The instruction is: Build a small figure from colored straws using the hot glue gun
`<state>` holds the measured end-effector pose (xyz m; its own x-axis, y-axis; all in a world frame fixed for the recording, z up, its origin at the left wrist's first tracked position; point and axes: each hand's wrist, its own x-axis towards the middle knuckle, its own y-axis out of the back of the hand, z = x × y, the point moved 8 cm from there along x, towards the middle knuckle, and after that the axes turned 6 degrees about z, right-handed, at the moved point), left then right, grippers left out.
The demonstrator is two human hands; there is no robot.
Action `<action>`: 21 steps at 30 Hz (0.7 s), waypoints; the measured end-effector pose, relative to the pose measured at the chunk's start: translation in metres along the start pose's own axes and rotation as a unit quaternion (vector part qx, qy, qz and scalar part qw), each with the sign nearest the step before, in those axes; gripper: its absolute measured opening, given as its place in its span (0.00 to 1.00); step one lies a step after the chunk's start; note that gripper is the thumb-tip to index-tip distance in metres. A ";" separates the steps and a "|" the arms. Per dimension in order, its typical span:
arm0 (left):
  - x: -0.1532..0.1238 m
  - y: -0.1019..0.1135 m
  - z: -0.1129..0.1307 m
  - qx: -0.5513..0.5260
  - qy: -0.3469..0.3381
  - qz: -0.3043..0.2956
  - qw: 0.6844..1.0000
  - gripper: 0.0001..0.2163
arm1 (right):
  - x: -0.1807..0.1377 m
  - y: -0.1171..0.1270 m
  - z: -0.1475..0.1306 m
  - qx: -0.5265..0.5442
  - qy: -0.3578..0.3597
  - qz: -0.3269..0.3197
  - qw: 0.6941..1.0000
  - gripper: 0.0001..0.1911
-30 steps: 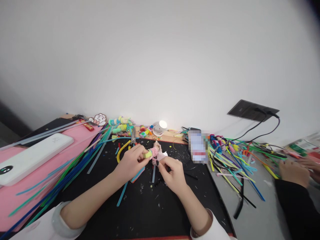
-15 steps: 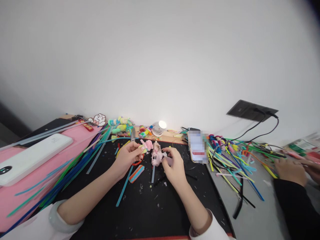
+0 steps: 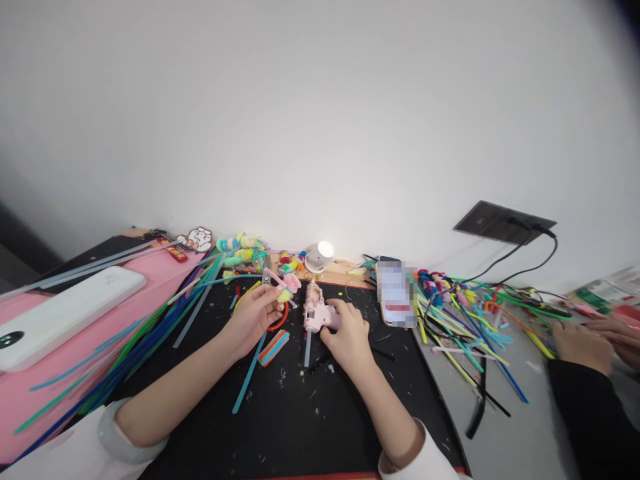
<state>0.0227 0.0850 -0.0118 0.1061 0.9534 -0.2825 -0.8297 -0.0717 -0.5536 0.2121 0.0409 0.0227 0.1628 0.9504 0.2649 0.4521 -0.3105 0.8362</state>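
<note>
Fingertips meet in your left hand (image 3: 254,320), the grip clamped on a small fuzzy pink and yellow-green piece (image 3: 291,285), held up just above the black-topped surface (image 3: 310,427), a little left of its middle. Over on your right hand (image 3: 350,333), fingers and thumb are closed about the handle of a pale pink plastic glue gun (image 3: 314,315), whose barrel points toward the wall, a clear glue stick (image 3: 307,350) poking out behind. So how far along are we? The piece looks partly made, I'd say: pink and yellow-green already sit together, yet one pink end juts out free, and whether any glue is on it is too small to tell. Back by the wall, a cluster of chunky pastel fuzzy shapes (image 3: 241,247) looks formed. Untouched near your left wrist lies a short striped bundle of orange, white and blue strips (image 3: 273,348), and out left, long straight blue and green fuzzy stems (image 3: 145,347) appear unworked, so there's plenty of material unused.
</note>
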 end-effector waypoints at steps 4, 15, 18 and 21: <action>0.001 0.004 0.000 -0.014 -0.011 0.014 1.000 0.10 | 0.002 0.011 -0.007 0.097 0.052 0.044 0.993 0.17; 0.000 0.005 0.002 -0.044 -0.022 0.032 0.998 0.11 | -0.003 0.025 -0.032 0.251 0.176 0.031 0.951 0.09; -0.002 0.003 0.002 -0.043 -0.017 0.034 0.998 0.11 | -0.004 0.023 -0.033 0.260 0.173 0.025 0.950 0.10; -0.003 0.001 0.001 -0.041 -0.012 0.038 0.998 0.12 | -0.005 0.021 -0.033 0.265 0.168 0.021 0.949 0.09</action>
<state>0.0207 0.0823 -0.0109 0.0305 0.9507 -0.3088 -0.7877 -0.1673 -0.5929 0.1922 0.0301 0.0552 -0.0579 0.8607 0.5057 0.8433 -0.2289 0.4862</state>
